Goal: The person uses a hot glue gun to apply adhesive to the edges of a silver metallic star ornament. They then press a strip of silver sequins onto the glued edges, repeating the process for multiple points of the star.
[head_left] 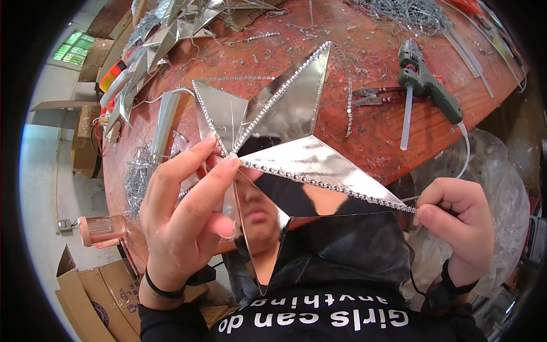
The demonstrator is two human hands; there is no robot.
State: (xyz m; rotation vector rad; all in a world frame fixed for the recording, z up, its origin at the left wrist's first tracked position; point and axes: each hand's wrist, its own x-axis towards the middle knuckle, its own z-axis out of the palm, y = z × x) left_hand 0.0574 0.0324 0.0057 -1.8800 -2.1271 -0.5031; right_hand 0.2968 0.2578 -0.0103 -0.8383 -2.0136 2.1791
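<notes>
A large mirrored silver star [288, 117] with raised, folded points is tilted above the table's near edge. Silver bead trim runs along the ridges of its upper points. My left hand [188, 196] is closed on the star's left side, two fingertips pressing near the centre where the ridges meet; part of its grip is hidden behind the star. From that centre a strip of bead trim [325, 183] follows the ridge of the right-hand point. Just past that point's tip, my right hand [456, 219] pinches the strip's end between thumb and curled fingers.
A grey glue gun [424, 80] with a clear stick lies on the red table [370, 34] at far right, beside dark pliers [373, 96]. More mirrored pieces [188, 25] pile up at far left. A pink cup [102, 230] and cardboard boxes [108, 290] stand left; clear plastic [496, 165] lies right.
</notes>
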